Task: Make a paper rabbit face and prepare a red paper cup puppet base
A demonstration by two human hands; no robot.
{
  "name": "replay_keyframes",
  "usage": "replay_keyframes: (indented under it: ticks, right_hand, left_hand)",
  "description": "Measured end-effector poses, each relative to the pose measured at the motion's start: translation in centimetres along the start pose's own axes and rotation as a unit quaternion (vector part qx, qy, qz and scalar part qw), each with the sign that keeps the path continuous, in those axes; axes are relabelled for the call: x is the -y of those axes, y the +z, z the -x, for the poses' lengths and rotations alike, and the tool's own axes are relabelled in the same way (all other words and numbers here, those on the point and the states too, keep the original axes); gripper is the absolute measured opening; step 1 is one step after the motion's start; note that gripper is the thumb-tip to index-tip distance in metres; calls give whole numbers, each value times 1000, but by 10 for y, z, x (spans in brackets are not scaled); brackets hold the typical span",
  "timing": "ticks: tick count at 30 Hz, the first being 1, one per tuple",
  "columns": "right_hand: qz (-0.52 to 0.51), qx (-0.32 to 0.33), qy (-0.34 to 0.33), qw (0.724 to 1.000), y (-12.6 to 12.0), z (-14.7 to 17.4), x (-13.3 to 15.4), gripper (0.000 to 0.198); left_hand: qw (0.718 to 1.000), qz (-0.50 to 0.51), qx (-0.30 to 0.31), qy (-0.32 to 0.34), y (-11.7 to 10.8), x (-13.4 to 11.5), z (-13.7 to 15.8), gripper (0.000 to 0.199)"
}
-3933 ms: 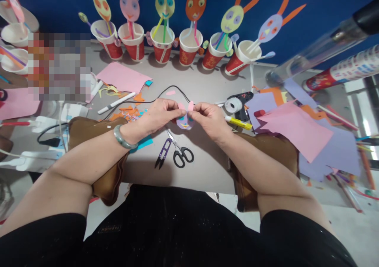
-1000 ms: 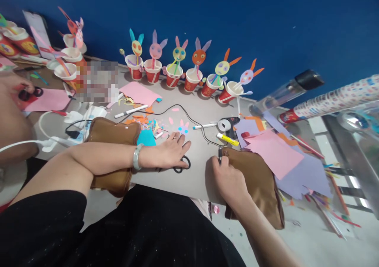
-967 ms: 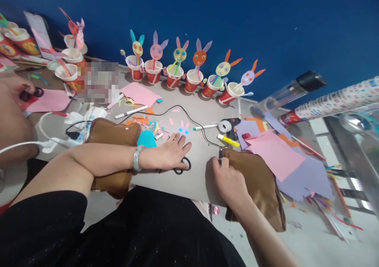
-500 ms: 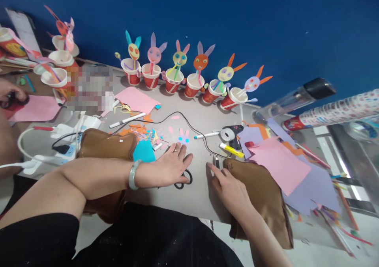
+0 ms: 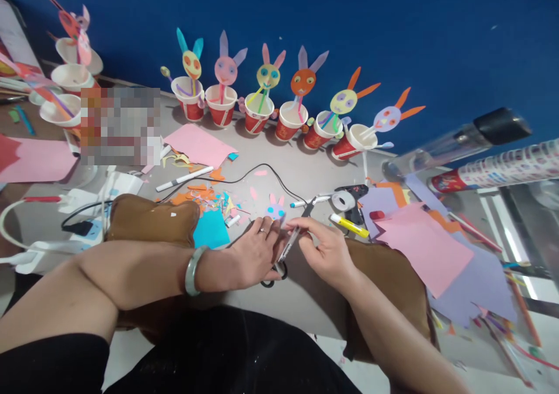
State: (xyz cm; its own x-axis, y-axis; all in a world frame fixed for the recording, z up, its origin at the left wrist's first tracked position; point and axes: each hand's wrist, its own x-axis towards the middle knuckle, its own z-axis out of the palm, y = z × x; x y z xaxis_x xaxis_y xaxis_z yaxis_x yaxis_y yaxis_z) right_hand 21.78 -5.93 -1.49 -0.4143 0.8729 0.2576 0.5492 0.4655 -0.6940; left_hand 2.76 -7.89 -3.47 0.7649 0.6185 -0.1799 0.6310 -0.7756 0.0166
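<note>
While white-rimmed cups holding paper figures stand at my far left, a pink sheet lies nearer me on the bench, with a white power strip in front of it. A brown cushion comes next, partly under the left forearm. Beyond it I see a white marker and orange scraps; a turquoise sheet sits just beside.

The left hand lies palm down, grasping nothing I can see, its fingertips at the lower edge of a small purple rabbit face. That face rests flat on the bench near my middle, pink ears pointing away, two blue eyes showing. Black scissor handles peek out beside the left thumb. Behind, six red cups stand in a row, each with a rabbit figure.

The right hand grasps a slim pen, tilted, its black end pointing away from me. Right of that hand I make out a tape roll, a yellow marker, another brown cushion, then pink paper over purple sheets.
</note>
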Motion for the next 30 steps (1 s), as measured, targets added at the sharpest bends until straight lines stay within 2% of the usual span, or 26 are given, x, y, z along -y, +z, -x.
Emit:
replay_keyframes:
  ticks: [2, 5, 9, 13, 18, 21, 25, 30]
  right_hand:
    - [-6, -21, -15, 1000, 10, -5, -13, 27]
    - [10, -63, -62, 996, 21, -6, -29, 13]
    - [42, -98, -127, 986, 25, -4, -35, 17]
    - [15, -96, -156, 983, 23, -1, -36, 16]
    - [-59, -73, -92, 991, 32, 10, -45, 29]
    - [-115, -88, -41, 989, 42, 16, -52, 37]
    - [-139, -105, 20, 985, 47, 17, -55, 35]
    - [-140, -97, 67, 983, 42, 12, -46, 30]
  left_hand:
    - [1000, -2, 1, 7, -3, 1, -1, 84]
    - [999, -16, -37, 14, 1, 1, 1, 82]
    - [993, -33, -111, 15, 14, 0, 3, 81]
    - [991, -33, -132, 7, 24, -1, 6, 81]
    - [989, -27, -146, 13, 22, 0, 6, 83]
    - [990, -33, -136, 13, 16, 1, 6, 83]
    - [990, -53, -125, 25, 13, 3, 8, 81]
    - [988, -54, -141, 25, 23, 2, 8, 82]
